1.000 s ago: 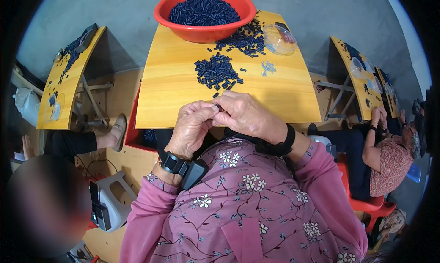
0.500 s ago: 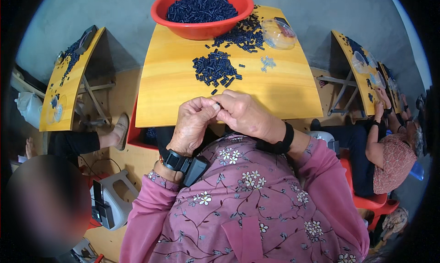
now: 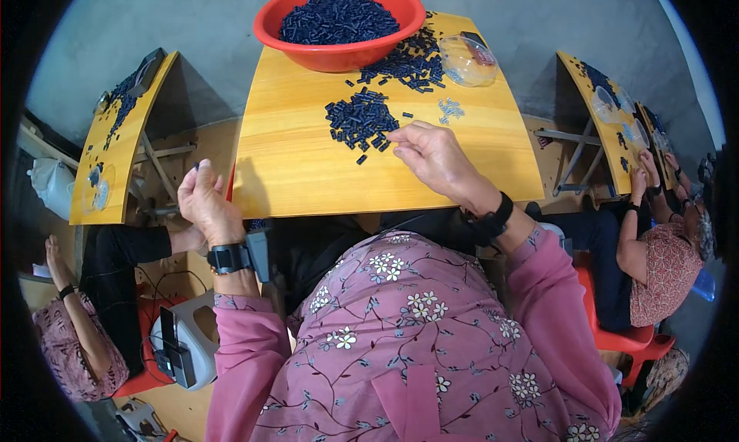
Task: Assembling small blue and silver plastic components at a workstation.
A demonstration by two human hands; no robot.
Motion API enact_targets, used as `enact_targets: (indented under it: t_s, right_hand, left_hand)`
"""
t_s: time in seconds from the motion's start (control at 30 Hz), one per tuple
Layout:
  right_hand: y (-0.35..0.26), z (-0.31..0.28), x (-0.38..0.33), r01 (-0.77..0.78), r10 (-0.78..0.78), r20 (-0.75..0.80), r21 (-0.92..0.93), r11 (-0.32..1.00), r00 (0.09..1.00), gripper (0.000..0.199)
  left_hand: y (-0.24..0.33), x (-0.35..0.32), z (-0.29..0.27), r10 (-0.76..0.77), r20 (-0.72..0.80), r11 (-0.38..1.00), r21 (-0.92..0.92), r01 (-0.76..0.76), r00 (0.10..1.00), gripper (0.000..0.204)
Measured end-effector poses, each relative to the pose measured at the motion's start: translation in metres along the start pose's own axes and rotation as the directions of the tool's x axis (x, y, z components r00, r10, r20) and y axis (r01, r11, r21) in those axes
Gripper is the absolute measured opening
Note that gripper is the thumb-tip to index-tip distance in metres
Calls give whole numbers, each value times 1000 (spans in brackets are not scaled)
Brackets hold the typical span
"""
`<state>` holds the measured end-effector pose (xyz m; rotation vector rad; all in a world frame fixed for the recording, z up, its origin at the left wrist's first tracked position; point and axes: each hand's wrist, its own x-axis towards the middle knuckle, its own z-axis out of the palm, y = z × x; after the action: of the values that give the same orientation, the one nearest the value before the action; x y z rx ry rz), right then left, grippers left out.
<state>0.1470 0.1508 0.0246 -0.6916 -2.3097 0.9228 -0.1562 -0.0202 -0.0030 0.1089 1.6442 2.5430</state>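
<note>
My left hand (image 3: 209, 203) is raised off the left edge of the table, its thumb and forefinger closed on a small dark piece (image 3: 197, 165), of which only the tip shows. Over the table, my right hand (image 3: 437, 159) reaches to the right edge of a pile of short black cylindrical pieces (image 3: 360, 118). Its thumb and forefinger are pinched together at one of these pieces, partly hidden by the fingertips. One loose black piece (image 3: 361, 159) lies in front of the pile, and another (image 3: 407, 115) to its right.
A red basin (image 3: 339, 59) full of black pieces stands at the table's far side. Behind the pile lie more black pieces (image 3: 416, 70), a clear plastic bowl (image 3: 468, 71) and small clear bits (image 3: 450, 109). People sit at other yellow tables on both sides (image 3: 141, 126).
My hands, together at the table's front edge before, have parted. The left moved out to the left with a small dark piece; the right moved forward to the pile.
</note>
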Motion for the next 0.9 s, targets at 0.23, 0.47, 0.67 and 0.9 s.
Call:
enact_targets:
  t_s: [0.23,0.47,0.67,0.9]
  right_hand:
    - [-12,31,20,212,-156,206,-284,935,966,13]
    - [-22,29,15,274,-194,270,-298,914,943,11]
    - [-43,21,4,274,-267,161,-23,961,950,6]
    - [-48,8,-11,203,-210,76,96,974,975,13]
  left_hand:
    - [-27,39,-43,-183,-50,979,87,187,982,18]
    - [-26,27,-28,120,10,985,125,-120,993,21]
    - [6,-64,30,-80,670,992,124,-5,738,9]
    - [4,-129,54,-312,822,949,288,125,477,11]
